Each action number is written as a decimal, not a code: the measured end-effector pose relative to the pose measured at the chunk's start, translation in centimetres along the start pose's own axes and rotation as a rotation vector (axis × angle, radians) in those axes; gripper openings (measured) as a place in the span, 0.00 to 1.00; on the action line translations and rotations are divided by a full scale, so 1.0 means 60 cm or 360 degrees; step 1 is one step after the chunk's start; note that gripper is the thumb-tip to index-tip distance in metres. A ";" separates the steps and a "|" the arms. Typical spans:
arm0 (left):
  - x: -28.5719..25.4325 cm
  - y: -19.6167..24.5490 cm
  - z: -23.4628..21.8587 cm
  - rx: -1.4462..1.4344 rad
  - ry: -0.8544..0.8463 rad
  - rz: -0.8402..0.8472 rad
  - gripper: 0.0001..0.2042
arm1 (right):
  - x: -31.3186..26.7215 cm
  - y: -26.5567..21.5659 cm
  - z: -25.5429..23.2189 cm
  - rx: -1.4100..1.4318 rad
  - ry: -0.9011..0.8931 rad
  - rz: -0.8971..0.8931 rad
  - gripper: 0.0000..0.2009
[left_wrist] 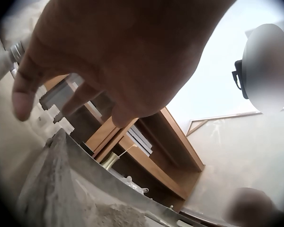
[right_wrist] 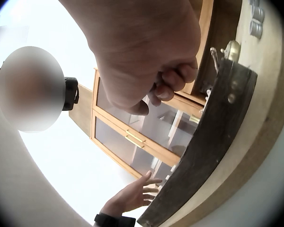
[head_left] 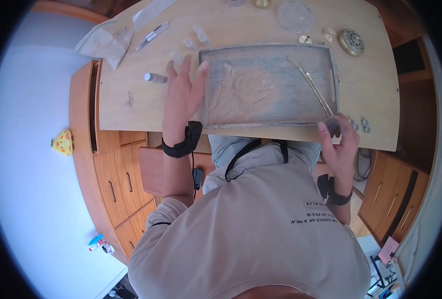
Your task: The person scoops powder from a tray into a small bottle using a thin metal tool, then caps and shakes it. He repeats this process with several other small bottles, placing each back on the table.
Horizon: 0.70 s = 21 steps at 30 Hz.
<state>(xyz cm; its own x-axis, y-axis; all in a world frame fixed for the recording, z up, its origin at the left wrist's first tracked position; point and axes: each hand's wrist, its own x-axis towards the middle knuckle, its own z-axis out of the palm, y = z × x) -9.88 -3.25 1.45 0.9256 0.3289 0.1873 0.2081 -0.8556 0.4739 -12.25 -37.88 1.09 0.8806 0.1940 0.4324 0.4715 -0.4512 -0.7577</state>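
A shallow grey tray lies on the table with a patch of brown powder spread over its left half. Over the tray's left rim my left hand spreads its fingers, holding nothing. My right hand is at the tray's front right corner, with thumb and fingers curled about a small dark object, mostly hidden by the fingers; I cannot tell its kind. Beside that hand, two slim gold-handled tools, one with a brush-like tip, lie slanted inside the tray.
A grey-capped vial lies left of my left hand, with small clear vials behind. Grey-capped vials stand right of the tray. A pierced brass burner, a glass dish and a plastic bag are farther back.
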 end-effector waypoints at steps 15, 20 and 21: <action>0.079 -0.026 0.008 0.0149 -0.0244 -0.0422 0.31 | -0.011 0.019 -0.043 -0.0186 0.0109 0.0103 0.07; 0.120 -0.055 0.017 0.0426 -0.0531 -0.0118 0.23 | -0.005 0.017 -0.038 -0.0171 0.0108 0.0034 0.07; 0.122 -0.055 0.015 0.0500 -0.0514 -0.0049 0.22 | -0.004 0.015 -0.038 -0.0184 0.0106 0.0045 0.07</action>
<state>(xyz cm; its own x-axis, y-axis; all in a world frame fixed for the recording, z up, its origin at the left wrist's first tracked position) -3.51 1.64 0.48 0.9582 0.2573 -0.1248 0.2770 -0.9436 0.1815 -12.12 -40.35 1.42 0.8864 0.1232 0.4461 0.4344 -0.5541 -0.7101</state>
